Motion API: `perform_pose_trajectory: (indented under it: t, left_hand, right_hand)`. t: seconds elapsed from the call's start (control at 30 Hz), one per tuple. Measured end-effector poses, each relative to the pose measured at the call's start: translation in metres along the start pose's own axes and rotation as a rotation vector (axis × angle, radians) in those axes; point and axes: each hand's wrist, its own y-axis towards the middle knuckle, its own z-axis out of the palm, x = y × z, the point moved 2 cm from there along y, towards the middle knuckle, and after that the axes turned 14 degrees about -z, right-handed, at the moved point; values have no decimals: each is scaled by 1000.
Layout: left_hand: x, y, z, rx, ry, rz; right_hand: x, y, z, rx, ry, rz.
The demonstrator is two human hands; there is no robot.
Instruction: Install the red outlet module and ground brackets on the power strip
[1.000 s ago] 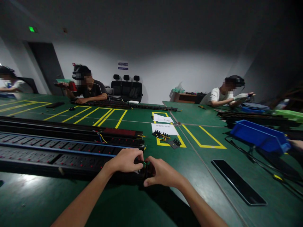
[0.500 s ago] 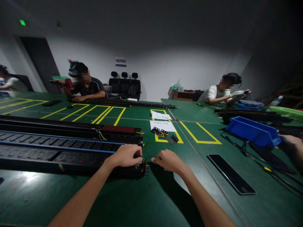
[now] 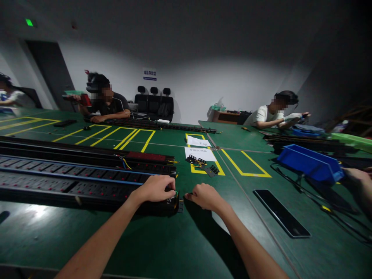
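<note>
My left hand (image 3: 157,188) lies over the right end of the nearest long black power strip (image 3: 95,190), its fingers curled in and closed. A short green wire (image 3: 176,192) shows at the thumb tip; what the fingers hold is hidden. A small black end plate (image 3: 180,205) sits at the strip's end. Just right of it, my right hand (image 3: 205,196) is closed in a pinch, the fingertips pointing at the end plate with a small gap. Whatever is in that pinch is too small to make out.
More power strips (image 3: 87,174) lie behind. Beyond my right hand are black brackets with wires (image 3: 200,162), paper sheets (image 3: 200,154), a phone (image 3: 281,213), a blue bin (image 3: 309,162) and black cables (image 3: 302,190). Another person's hand (image 3: 359,176) is at the right edge. Co-workers sit across the table.
Both hands keep almost the same place and pose at the strip's end. The view has shifted slightly.
</note>
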Motion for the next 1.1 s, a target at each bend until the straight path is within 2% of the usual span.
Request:
perform_pose_trajectory:
  t: [0.27,0.63,0.8,0.9,0.97,1.1]
  left_hand:
    - [-3,-1,-1,-4,8,-1]
    - [-2,-1,1,-9,22,-1]
    - [3,1,-1,-9,-118,26]
    - [10,5,-7,-84,-307,17]
    - [17,9,-10,-159,-401,-38]
    - [33,16,-12,-279,-448,-157]
  right_hand:
    - [1,0,-1,-3,-23,-27]
    - [2,0,0,29,-48,8]
    - [1,0,2,12,-59,-16]
    - [-1,0,3,15,-61,-20]
    - [-1,0,3,17,-59,-12]
    - [0,-1,1,10,-44,-19]
